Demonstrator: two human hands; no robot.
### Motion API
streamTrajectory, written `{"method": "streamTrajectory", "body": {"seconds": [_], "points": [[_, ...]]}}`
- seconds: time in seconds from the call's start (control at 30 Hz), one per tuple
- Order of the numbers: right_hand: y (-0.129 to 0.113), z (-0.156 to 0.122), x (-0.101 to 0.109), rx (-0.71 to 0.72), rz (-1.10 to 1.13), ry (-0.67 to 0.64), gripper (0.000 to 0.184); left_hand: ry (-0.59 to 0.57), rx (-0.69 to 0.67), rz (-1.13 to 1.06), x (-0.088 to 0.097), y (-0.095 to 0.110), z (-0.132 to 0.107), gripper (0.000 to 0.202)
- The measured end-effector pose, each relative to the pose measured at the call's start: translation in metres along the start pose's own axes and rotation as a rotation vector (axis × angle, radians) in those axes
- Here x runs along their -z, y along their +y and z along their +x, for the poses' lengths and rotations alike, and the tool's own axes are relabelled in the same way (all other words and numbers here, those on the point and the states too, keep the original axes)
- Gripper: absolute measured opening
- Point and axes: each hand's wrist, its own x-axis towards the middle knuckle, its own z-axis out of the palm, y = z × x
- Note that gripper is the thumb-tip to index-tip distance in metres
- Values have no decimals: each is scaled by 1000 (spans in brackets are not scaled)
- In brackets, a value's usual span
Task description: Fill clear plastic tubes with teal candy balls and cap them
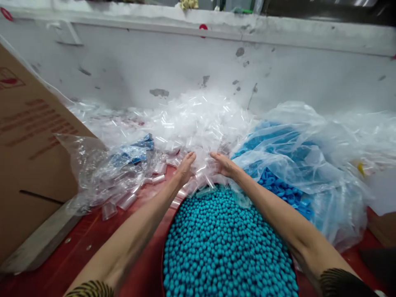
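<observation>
A heap of clear plastic tubes [201, 119] lies against the white wall. At its front edge, my left hand [185, 168] and my right hand [224, 165] cup a bunch of these tubes from both sides, thumbs up and pointing inward. Most of the fingers are hidden among the tubes. Just below the hands stands a round red-rimmed container [163, 260] filled with small turquoise balls [225, 243]. Some tubes rest over its far edge, touching the balls.
To the right, a clear plastic bag [309, 165] spills small blue plastic pieces [283, 192]. Crumpled clear film [93, 169] lies left, beside a large cardboard box [34, 161]. Loose tubes are scattered on the red table [136, 231]. A low white wall [123, 62] bounds the back.
</observation>
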Motion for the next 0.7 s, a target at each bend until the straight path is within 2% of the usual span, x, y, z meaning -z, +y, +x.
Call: {"method": "streamTrajectory", "body": {"seconds": [0.17,0.23,0.37,0.43,0.57,0.63,0.7], "points": [[11,-46,-3,1,51,8,37,-5,-78,201,-8,-9,-38,52],[16,-65,-2,48,5,45,38,-20,-112,278,-8,-17,-54,50],[20,-104,-3,313,-402,82,36,-56,-173,434,-6,-29,-88,42],[22,-123,-6,422,-576,104,38,-65,-267,600,-5,-32,-105,37],[31,-153,-13,557,-790,231,40,-45,-541,1067,-7,-37,-137,29],[35,-164,-14,603,-924,285,38,5,-615,1246,-10,-39,-151,30],[37,-174,-15,624,-1045,344,33,79,-672,1326,-17,-38,-165,38]]}}
